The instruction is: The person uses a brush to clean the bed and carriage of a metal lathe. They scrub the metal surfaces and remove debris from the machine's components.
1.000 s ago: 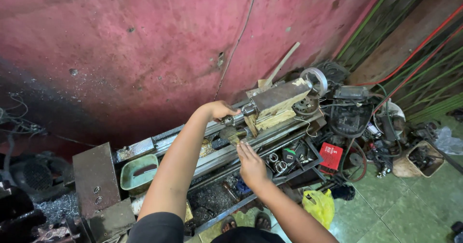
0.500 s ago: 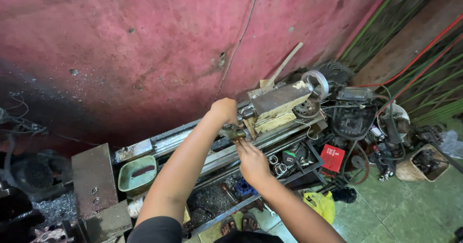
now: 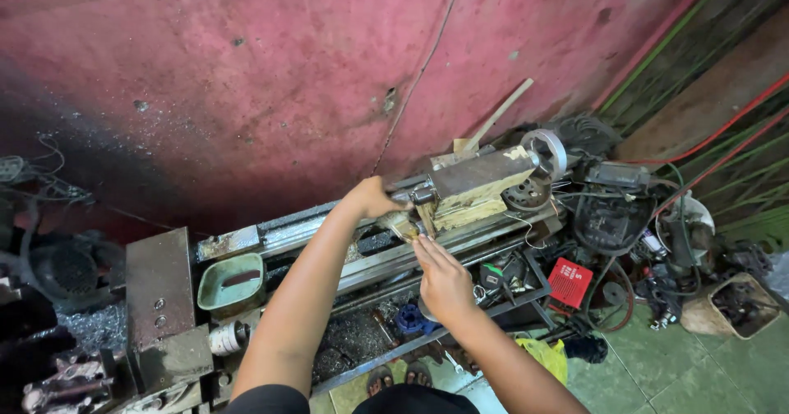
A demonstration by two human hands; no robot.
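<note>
We find the left hand [image 3: 374, 198] curled around a small metal part [image 3: 404, 226] on the lathe bed [image 3: 312, 225], just beside the tailstock block [image 3: 477, 180]; its grip looks closed, but what it clasps is hidden. The right hand [image 3: 444, 278] lies flat, fingers together and extended, fingertips touching the same part from the near side. A green tray [image 3: 232, 281] sits well to the left, a red box [image 3: 570, 282] to the right.
</note>
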